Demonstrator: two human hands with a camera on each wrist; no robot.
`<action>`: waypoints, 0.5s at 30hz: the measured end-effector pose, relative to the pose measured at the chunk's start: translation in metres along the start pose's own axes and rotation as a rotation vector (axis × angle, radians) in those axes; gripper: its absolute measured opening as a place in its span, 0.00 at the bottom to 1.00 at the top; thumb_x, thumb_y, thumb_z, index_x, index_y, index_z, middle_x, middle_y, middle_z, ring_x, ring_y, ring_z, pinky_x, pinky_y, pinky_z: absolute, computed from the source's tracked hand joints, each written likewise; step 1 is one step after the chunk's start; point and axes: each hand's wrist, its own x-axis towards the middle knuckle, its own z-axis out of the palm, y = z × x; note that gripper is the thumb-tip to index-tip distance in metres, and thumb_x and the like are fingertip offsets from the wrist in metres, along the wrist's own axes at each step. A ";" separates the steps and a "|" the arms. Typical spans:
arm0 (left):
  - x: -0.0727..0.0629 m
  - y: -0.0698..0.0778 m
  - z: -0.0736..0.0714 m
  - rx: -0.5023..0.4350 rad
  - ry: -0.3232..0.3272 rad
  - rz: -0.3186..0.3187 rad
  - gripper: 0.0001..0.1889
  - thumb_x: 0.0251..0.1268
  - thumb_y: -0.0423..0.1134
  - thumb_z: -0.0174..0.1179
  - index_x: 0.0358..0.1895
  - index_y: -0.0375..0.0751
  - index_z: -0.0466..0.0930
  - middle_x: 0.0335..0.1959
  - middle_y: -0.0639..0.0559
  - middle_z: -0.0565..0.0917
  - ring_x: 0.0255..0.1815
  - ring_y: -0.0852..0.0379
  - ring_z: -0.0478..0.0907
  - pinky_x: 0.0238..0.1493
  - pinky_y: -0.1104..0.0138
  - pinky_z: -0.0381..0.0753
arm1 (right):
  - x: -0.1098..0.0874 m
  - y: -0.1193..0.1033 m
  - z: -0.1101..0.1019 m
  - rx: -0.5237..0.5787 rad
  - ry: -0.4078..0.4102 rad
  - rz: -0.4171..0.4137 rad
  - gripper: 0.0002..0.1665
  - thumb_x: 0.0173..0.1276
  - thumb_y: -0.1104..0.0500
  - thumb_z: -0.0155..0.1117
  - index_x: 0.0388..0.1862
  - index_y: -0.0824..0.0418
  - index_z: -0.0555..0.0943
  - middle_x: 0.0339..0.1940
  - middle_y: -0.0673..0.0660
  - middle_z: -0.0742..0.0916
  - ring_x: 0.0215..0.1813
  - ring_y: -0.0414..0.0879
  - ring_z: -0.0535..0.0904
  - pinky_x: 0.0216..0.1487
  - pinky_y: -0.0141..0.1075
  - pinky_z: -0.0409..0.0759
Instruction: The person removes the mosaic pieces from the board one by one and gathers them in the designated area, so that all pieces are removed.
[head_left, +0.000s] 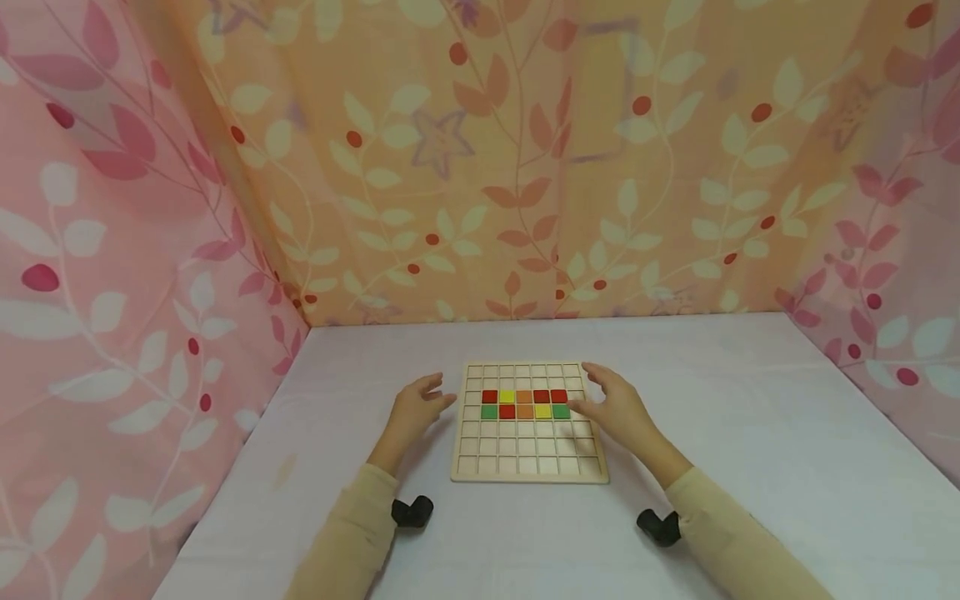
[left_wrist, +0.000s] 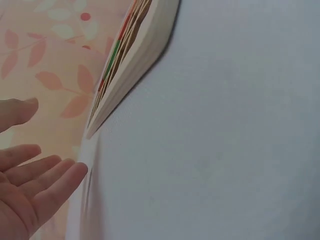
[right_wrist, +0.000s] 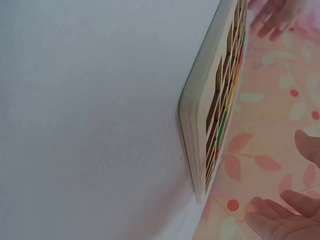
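A square wooden grid board lies flat on the table. Two rows of coloured square tiles fill cells in its upper half: red, yellow, orange and green. My left hand hovers just off the board's left edge, fingers relaxed and holding nothing. Over the right edge, my right hand has thumb and fingers spread, and its thumb tip overlaps the tiles' right end in the head view. Both wrist views show the board's side edge beside loosely extended, empty fingers.
A white cloth covers the table. Floral curtains hang behind it and along both sides. Black wrist-worn devices stick out from both beige sleeves.
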 end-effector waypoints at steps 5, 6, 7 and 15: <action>0.001 0.000 0.004 -0.082 0.006 -0.055 0.32 0.64 0.37 0.66 0.70 0.34 0.69 0.67 0.35 0.75 0.65 0.41 0.76 0.50 0.59 0.87 | 0.001 0.000 0.002 0.107 -0.023 0.085 0.43 0.65 0.57 0.70 0.75 0.68 0.64 0.71 0.73 0.72 0.72 0.68 0.68 0.71 0.56 0.69; 0.001 0.000 0.004 -0.088 0.007 -0.064 0.31 0.64 0.37 0.66 0.70 0.34 0.69 0.67 0.35 0.76 0.64 0.41 0.77 0.50 0.59 0.87 | 0.002 0.001 0.002 0.122 -0.024 0.091 0.42 0.65 0.58 0.70 0.74 0.68 0.64 0.70 0.73 0.73 0.71 0.67 0.69 0.71 0.55 0.69; 0.001 0.000 0.005 -0.096 0.007 -0.068 0.31 0.65 0.37 0.66 0.70 0.33 0.69 0.66 0.34 0.76 0.64 0.40 0.77 0.50 0.59 0.87 | 0.002 0.001 0.003 0.138 -0.024 0.096 0.41 0.65 0.59 0.69 0.74 0.69 0.64 0.70 0.73 0.74 0.71 0.66 0.70 0.72 0.54 0.69; -0.003 -0.005 0.012 -0.225 -0.008 -0.157 0.26 0.65 0.34 0.65 0.65 0.29 0.72 0.64 0.32 0.76 0.61 0.43 0.78 0.49 0.62 0.87 | 0.007 0.001 0.006 0.211 -0.030 0.125 0.39 0.65 0.61 0.68 0.72 0.70 0.66 0.66 0.70 0.78 0.68 0.64 0.74 0.69 0.54 0.73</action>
